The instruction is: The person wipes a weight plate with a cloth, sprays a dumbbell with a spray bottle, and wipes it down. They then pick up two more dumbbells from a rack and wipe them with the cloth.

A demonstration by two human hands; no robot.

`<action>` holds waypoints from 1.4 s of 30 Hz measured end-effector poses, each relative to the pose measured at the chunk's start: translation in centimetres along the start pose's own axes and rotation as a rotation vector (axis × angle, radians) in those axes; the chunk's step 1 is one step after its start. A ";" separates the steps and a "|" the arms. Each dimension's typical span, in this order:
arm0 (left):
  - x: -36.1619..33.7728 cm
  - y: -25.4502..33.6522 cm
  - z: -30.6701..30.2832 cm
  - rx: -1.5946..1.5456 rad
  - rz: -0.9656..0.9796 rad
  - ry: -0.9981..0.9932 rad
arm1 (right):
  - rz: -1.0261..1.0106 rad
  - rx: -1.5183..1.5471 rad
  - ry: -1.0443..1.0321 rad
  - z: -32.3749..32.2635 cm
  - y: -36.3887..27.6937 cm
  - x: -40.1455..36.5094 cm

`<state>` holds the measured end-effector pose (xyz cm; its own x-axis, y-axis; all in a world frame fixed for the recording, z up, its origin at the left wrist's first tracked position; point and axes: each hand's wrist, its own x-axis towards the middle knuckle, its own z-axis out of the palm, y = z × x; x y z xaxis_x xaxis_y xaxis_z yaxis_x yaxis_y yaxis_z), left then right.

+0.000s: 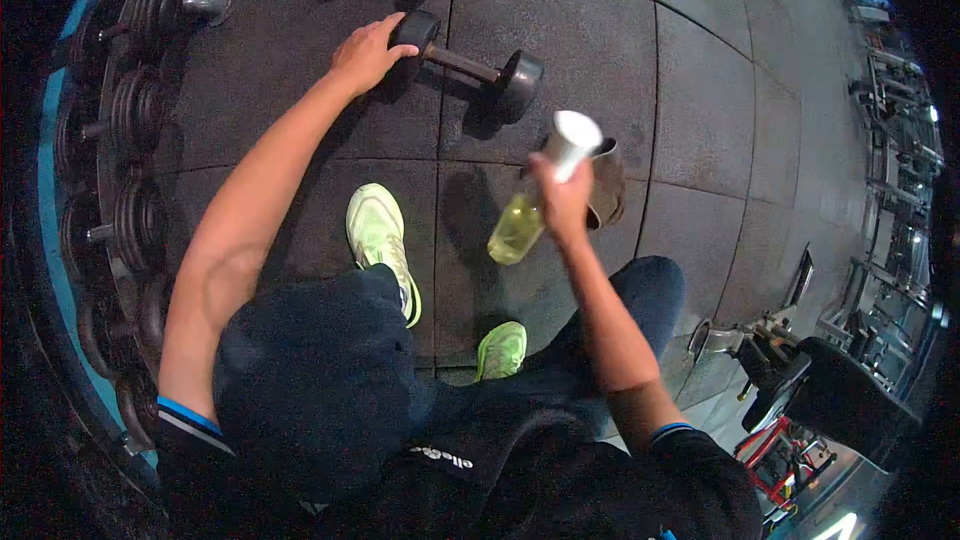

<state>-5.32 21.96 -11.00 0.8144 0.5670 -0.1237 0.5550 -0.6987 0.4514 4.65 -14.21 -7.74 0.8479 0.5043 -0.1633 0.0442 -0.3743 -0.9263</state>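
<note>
Our left hand (pixel 370 55) clasps one end of a black, round-headed dumbbell (pixel 463 64); our right hand (pixel 563 198) grips a white-topped, clear bottle of yellowish liquid (pixel 516 230).

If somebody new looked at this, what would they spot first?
Probably the bright yellow-green shoes, which stand out against the dark floor near the middle. Next might be the bottle with yellowish liquid and a white top, held in the right hand just right of centre. Then the eye may go up to the dumbbell on the floor, with the left hand on its left end.
</note>
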 end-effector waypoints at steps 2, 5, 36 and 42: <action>-0.7 -0.1 0.2 -0.007 -0.038 0.014 | 0.030 0.035 -0.117 4.0 -0.1 -1.3; -1.7 0.1 -0.3 -0.022 -0.075 -0.059 | 0.059 -0.008 -0.141 7.7 -0.8 -1.5; -6.7 -4.5 0.1 0.022 -0.010 -0.605 | -0.140 -0.056 -0.021 -2.0 0.8 1.8; -6.3 -3.2 -0.8 0.032 -0.104 -0.648 | -0.241 0.118 0.309 -9.3 0.6 9.3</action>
<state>-12.40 20.97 -10.91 0.6881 0.2618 -0.6767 0.6327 -0.6729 0.3831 17.51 -16.99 -6.67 0.9404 0.3021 0.1565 0.2155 -0.1732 -0.9610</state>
